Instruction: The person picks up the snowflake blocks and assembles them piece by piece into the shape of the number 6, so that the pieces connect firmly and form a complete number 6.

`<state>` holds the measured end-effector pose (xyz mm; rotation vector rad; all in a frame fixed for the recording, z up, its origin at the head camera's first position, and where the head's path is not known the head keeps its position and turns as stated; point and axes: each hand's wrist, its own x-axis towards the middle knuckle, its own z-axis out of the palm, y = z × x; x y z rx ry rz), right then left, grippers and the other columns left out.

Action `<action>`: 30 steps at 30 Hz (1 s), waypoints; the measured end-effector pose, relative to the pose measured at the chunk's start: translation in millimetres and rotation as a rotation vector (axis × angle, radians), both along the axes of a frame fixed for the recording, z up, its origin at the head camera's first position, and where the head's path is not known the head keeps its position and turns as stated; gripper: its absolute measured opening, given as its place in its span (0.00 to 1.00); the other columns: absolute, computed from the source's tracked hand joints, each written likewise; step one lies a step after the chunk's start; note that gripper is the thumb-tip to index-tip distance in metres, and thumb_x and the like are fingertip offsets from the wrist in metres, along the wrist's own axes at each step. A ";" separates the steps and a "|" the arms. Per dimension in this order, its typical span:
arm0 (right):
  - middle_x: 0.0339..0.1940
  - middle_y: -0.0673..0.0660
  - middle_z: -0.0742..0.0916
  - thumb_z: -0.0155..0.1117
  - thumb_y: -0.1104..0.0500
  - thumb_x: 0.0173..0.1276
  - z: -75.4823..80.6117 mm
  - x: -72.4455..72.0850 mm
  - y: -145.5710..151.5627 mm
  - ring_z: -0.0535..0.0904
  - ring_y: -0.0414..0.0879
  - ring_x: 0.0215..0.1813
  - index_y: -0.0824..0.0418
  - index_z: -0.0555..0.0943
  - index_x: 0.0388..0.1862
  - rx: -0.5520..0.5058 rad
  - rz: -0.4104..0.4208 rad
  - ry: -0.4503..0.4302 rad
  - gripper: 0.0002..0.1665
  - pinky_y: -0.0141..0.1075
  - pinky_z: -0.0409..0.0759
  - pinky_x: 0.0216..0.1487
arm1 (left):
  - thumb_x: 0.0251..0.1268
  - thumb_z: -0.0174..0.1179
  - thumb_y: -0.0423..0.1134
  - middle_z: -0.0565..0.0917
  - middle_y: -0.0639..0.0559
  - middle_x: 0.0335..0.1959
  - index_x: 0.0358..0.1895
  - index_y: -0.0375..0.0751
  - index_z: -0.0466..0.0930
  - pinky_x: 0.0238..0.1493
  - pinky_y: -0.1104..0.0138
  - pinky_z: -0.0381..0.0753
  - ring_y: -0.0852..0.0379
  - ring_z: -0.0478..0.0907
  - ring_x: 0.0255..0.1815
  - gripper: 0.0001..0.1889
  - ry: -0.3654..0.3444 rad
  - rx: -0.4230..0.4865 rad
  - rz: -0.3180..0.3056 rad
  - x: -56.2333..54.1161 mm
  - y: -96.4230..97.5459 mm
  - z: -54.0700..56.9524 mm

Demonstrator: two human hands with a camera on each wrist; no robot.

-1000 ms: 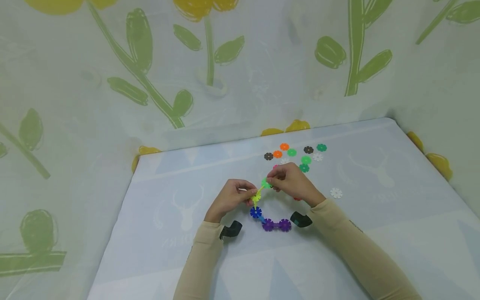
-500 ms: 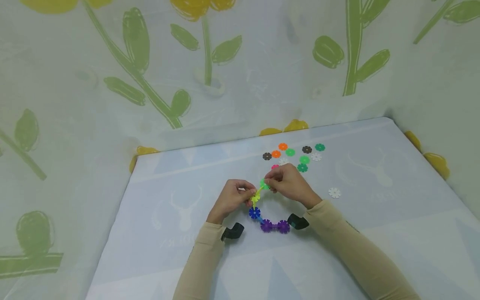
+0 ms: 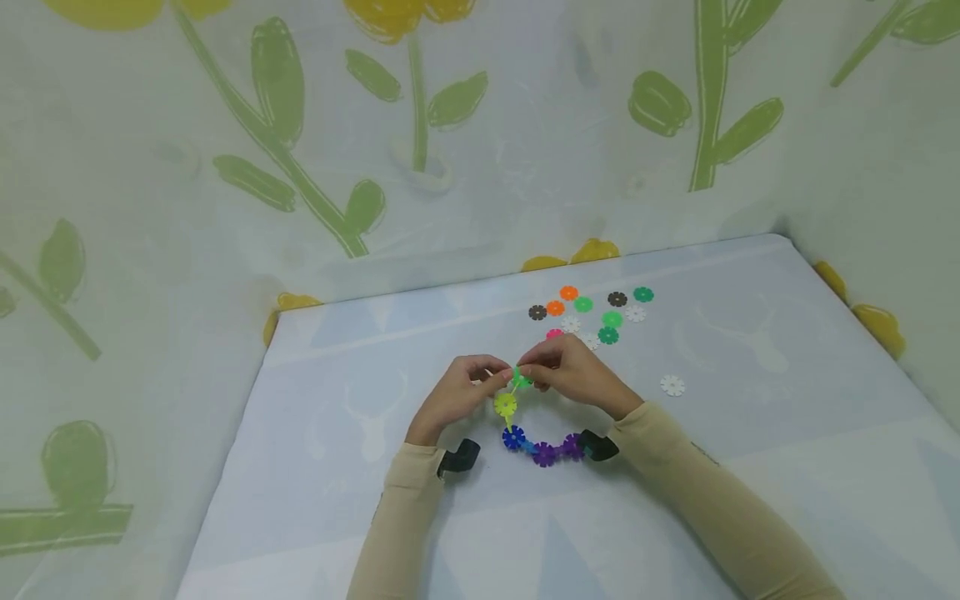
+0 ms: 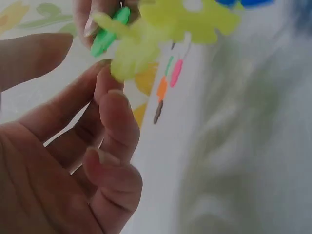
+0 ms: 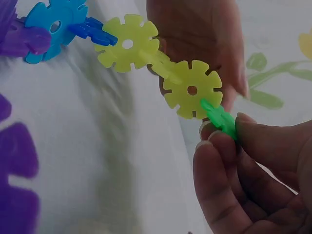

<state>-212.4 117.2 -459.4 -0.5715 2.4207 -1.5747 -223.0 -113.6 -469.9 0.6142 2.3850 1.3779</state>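
A chain of notched plastic snowflake discs hangs in a curve between my hands. It runs from a green disc (image 5: 220, 119) through yellow discs (image 5: 127, 44) and blue ones (image 3: 513, 437) to purple discs (image 3: 544, 453) at the lower end. My right hand (image 3: 573, 373) pinches the green disc at the chain's top between thumb and fingers. Close beside it is my left hand (image 3: 459, 398), thumb (image 4: 53, 51) and bent fingers apart in the left wrist view. Its fingertips are right at the green disc, near the yellow disc slotted into it.
Loose discs lie toward the back of the table (image 3: 337, 500): orange (image 3: 569, 293), dark (image 3: 617, 299), green (image 3: 612, 320), pink (image 3: 554, 334) and white. One white disc (image 3: 672, 386) lies apart at right. Flower-print cloth (image 3: 525, 167) hangs behind. A dark wrist camera (image 3: 459, 457) is on each wrist.
My left fingers have come off the yellow disc and moved up to the green one. The right hand has shifted slightly left and down, and the chain has turned and hangs a little lower.
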 end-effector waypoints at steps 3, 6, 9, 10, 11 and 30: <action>0.38 0.58 0.91 0.68 0.62 0.73 0.0 0.1 -0.2 0.85 0.46 0.32 0.64 0.90 0.48 -0.003 0.024 -0.015 0.09 0.38 0.88 0.41 | 0.77 0.60 0.45 0.88 0.46 0.43 0.51 0.39 0.87 0.39 0.68 0.78 0.58 0.78 0.37 0.14 -0.014 0.023 -0.023 -0.9 1.4 -3.0; 0.42 0.59 0.92 0.67 0.59 0.74 5.0 -2.5 9.3 0.87 0.51 0.37 0.65 0.88 0.52 0.041 -0.010 -0.012 0.13 0.41 0.89 0.44 | 0.77 0.60 0.43 0.87 0.46 0.40 0.49 0.39 0.87 0.39 0.68 0.78 0.59 0.78 0.35 0.12 -0.037 0.033 -0.006 -0.4 2.4 -4.5; 0.45 0.58 0.91 0.66 0.55 0.75 10.8 -9.2 31.8 0.87 0.54 0.43 0.64 0.87 0.55 0.120 -0.133 0.021 0.17 0.40 0.87 0.45 | 0.77 0.60 0.43 0.86 0.46 0.38 0.48 0.40 0.87 0.39 0.68 0.78 0.58 0.77 0.35 0.11 -0.057 0.032 0.020 0.6 2.4 -3.7; 0.47 0.59 0.91 0.66 0.54 0.76 12.4 -12.0 41.5 0.86 0.55 0.45 0.63 0.86 0.56 0.139 -0.187 0.031 0.17 0.39 0.87 0.45 | 0.77 0.60 0.43 0.86 0.46 0.38 0.48 0.40 0.87 0.38 0.67 0.78 0.58 0.77 0.35 0.12 -0.060 0.030 0.022 0.6 2.3 -3.8; 0.47 0.60 0.91 0.66 0.54 0.76 12.7 -15.0 51.9 0.86 0.55 0.46 0.63 0.86 0.56 0.153 -0.240 0.041 0.17 0.38 0.86 0.44 | 0.77 0.60 0.43 0.86 0.46 0.38 0.49 0.40 0.87 0.39 0.67 0.78 0.58 0.78 0.35 0.12 -0.065 0.028 0.022 0.6 2.4 -3.6; 0.50 0.67 0.83 0.63 0.52 0.76 -19.6 -42.9 114.4 0.75 0.59 0.51 0.69 0.81 0.61 0.365 -0.530 -0.057 0.25 0.49 0.77 0.52 | 0.77 0.60 0.43 0.86 0.43 0.41 0.50 0.38 0.86 0.42 0.65 0.80 0.56 0.79 0.37 0.13 -0.078 0.026 -0.009 1.2 2.4 -3.6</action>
